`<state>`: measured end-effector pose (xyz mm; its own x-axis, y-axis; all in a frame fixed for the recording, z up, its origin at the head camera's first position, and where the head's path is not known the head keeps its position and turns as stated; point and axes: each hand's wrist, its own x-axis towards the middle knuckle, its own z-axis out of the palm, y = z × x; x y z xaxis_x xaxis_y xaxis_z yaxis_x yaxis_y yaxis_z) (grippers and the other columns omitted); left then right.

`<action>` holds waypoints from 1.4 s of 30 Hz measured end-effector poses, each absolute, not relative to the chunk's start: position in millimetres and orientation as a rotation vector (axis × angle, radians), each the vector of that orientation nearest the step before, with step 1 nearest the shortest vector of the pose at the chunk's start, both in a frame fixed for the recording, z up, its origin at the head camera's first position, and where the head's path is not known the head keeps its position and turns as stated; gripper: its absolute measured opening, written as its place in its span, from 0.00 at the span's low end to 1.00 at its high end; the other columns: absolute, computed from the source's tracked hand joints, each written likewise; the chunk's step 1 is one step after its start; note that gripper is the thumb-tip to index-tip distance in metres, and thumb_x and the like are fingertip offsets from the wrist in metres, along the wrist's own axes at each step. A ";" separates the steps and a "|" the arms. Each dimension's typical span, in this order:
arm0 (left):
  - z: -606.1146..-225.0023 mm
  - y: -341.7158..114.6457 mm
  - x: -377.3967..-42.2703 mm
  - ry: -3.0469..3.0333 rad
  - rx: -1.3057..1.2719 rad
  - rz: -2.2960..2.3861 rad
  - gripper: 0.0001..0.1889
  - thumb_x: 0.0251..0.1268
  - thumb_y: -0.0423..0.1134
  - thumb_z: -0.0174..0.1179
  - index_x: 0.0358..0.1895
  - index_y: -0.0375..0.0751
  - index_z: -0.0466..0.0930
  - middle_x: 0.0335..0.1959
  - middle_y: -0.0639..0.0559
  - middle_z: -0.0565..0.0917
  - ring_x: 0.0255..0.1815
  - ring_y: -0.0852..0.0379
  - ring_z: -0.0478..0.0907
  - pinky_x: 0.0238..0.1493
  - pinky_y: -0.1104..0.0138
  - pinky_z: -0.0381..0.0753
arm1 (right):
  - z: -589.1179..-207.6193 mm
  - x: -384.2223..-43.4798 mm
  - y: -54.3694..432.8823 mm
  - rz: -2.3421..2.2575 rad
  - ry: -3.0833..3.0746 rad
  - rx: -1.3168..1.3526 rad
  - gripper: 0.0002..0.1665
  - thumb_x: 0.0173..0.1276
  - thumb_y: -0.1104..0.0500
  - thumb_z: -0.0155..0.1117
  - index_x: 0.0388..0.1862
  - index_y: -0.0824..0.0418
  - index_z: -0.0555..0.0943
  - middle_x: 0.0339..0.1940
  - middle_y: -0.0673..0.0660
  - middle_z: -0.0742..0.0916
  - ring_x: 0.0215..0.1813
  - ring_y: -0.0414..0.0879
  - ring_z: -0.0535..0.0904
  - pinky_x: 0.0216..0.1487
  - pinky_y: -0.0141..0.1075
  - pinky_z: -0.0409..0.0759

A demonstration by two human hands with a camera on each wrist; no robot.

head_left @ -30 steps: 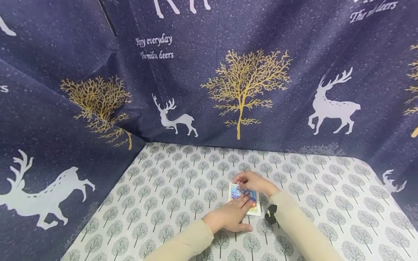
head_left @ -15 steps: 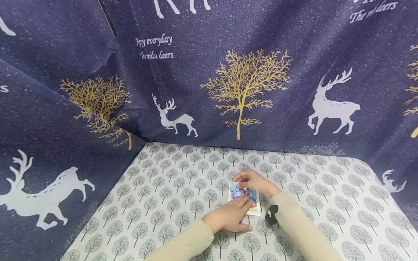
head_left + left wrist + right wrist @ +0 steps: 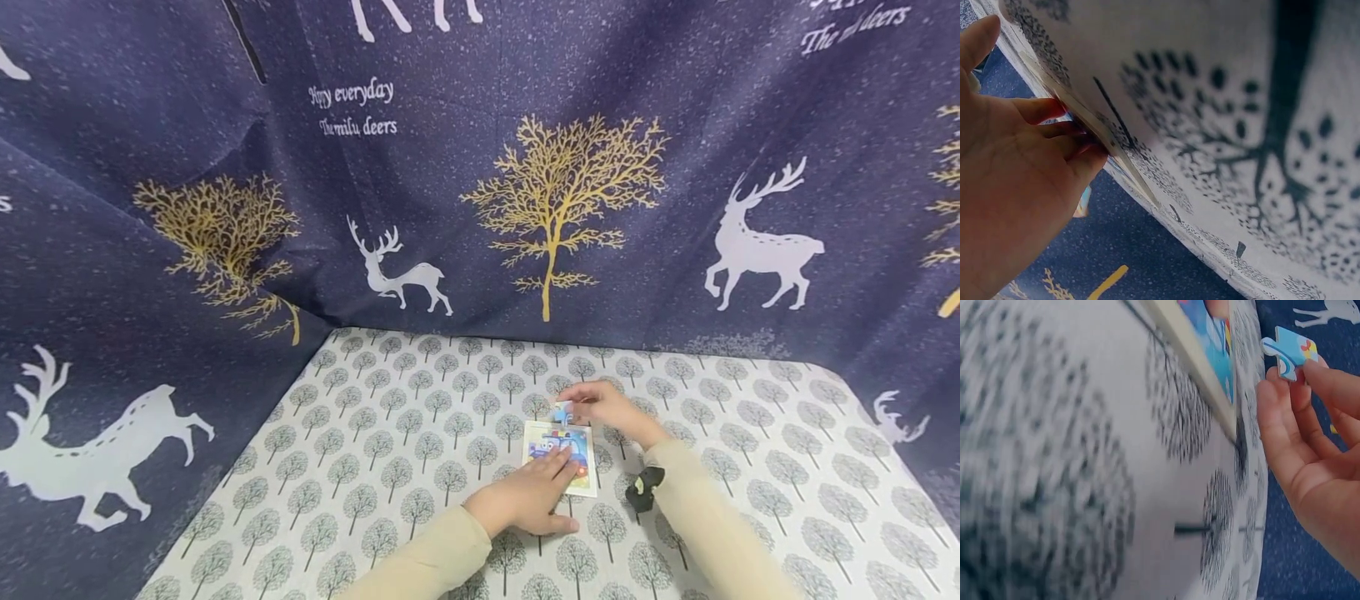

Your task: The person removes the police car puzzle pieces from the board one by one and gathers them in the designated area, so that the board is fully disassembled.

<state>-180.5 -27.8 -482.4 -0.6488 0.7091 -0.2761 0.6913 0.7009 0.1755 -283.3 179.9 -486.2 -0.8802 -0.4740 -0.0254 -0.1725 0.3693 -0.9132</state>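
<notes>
I'm seeing the right hand (image 3: 611,411) pinching a small blue cardboard-like jigsaw piece (image 3: 1294,350) at twelve o'clock from a white-bordered rectangular puzzle (image 3: 537,437); the left hand (image 3: 525,498) is resting extended fingers there. I'm judging the piece light, stiff, fragile-knobbed, and favouring its edges.

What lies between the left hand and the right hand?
In the head view: the far part of the puzzle board, beyond the left hand, and the puzzle piece that the right hand pinches.
</notes>
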 end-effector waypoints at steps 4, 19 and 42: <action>-480.7 -28.0 -179.6 2.595 1.104 0.076 0.46 0.64 0.67 0.50 0.77 0.43 0.46 0.78 0.47 0.44 0.78 0.51 0.41 0.75 0.62 0.50 | -485.8 -279.8 191.8 -1.575 2.349 -0.497 0.19 0.67 0.62 0.61 0.55 0.69 0.79 0.48 0.66 0.83 0.40 0.54 0.85 0.44 0.44 0.85; -479.9 -27.0 -176.9 2.601 1.113 0.070 0.46 0.64 0.66 0.50 0.77 0.42 0.47 0.78 0.47 0.45 0.78 0.51 0.42 0.75 0.62 0.50 | -482.6 -258.4 239.4 -1.581 2.352 -0.255 0.21 0.67 0.65 0.60 0.57 0.73 0.76 0.47 0.67 0.84 0.40 0.50 0.83 0.44 0.40 0.85; -482.6 -25.6 -179.5 2.603 1.138 0.042 0.45 0.66 0.64 0.50 0.77 0.41 0.47 0.78 0.45 0.45 0.78 0.50 0.42 0.75 0.62 0.49 | -482.9 -244.2 244.7 -1.494 2.478 -0.295 0.23 0.61 0.67 0.66 0.55 0.73 0.77 0.42 0.66 0.83 0.38 0.49 0.83 0.41 0.39 0.85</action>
<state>-179.5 -25.6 -482.6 -0.6414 0.7221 -0.2593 0.7133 0.6857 0.1449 -244.2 244.7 -482.9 -0.9526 -0.2894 -0.0943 -0.0517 0.4591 -0.8869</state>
